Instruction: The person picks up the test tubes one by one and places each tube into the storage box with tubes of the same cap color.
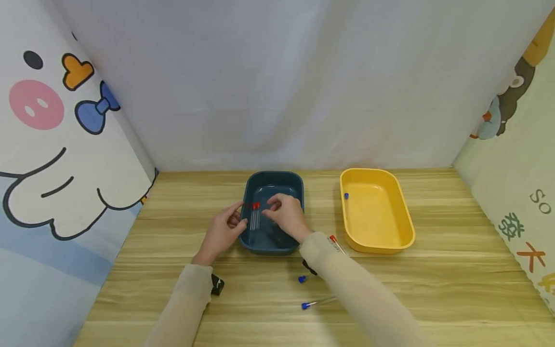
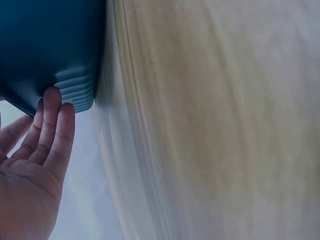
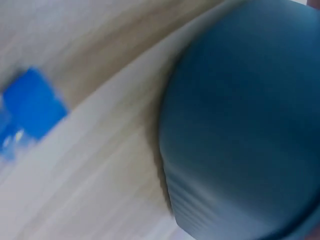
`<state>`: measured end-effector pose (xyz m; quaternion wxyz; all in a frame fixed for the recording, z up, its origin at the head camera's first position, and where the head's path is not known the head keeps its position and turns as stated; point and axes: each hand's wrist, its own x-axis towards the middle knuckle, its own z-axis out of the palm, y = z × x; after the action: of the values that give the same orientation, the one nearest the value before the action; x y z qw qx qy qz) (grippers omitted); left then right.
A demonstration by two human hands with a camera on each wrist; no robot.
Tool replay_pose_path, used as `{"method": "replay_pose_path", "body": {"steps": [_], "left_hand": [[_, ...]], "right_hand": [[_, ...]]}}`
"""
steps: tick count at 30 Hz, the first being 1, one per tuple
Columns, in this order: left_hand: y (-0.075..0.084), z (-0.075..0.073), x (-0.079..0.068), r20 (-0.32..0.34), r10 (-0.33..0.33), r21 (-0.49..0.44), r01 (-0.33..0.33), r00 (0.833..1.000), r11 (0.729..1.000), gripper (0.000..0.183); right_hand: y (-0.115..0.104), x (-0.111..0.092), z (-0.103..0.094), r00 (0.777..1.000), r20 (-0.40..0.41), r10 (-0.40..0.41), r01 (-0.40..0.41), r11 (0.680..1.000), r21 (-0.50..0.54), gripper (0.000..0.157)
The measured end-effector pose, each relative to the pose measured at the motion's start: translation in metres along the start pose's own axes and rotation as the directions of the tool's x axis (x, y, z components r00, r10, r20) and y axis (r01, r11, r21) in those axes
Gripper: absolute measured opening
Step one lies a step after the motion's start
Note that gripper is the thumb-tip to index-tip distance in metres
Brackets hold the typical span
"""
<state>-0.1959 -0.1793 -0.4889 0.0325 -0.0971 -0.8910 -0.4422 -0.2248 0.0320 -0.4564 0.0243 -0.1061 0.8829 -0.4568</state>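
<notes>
In the head view, my left hand (image 1: 221, 233) is at the left side of the dark blue tray (image 1: 270, 249), thumb at the rim. Its fingertips press the outer wall of the tray in the left wrist view, so it grips the side. My right hand (image 1: 288, 214) hovers above the tray's interior, fingers loosely bent, and no held thing shows. Just left of its fingertips, clear thin tubes with red caps (image 1: 256, 206) lie side by side in the tray. The right wrist view shows only the tray's outer wall (image 3: 240, 125), not the fingers.
A yellow tray (image 1: 405, 243) to the right holds a blue-capped tube (image 1: 346, 196). On the wooden table (image 1: 173, 202) lie a red-capped tube (image 1: 334, 239) and two blue-capped tubes, one nearer the tray (image 1: 269, 253) and another in front (image 1: 306, 305). Printed cloths flank the table.
</notes>
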Motion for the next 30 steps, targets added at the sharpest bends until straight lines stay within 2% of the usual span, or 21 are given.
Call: {"method": "replay_pose_path", "body": {"steps": [4, 15, 30], "left_hand": [[0.001, 0.0, 0.0, 0.004, -0.015, -0.01, 0.015, 1.0, 1.0, 0.054], [-0.001, 0.001, 0.001, 0.014, -0.044, 0.004, 0.044, 0.999, 0.999, 0.056], [-0.003, 0.001, 0.0, 0.012, -0.02, 0.001, 0.02, 1.0, 1.0, 0.056]], "right_hand": [[0.0, 0.0, -0.008, 1.0, -0.019, -0.024, 0.024, 1.0, 0.003, 0.024], [-0.002, -0.011, -0.037, 0.999, -0.037, 0.002, 0.0, 0.998, 0.066, 0.027], [0.007, -0.026, -0.077, 0.999, -0.047, 0.014, -0.014, 1.0, 0.01, 0.028]]}}
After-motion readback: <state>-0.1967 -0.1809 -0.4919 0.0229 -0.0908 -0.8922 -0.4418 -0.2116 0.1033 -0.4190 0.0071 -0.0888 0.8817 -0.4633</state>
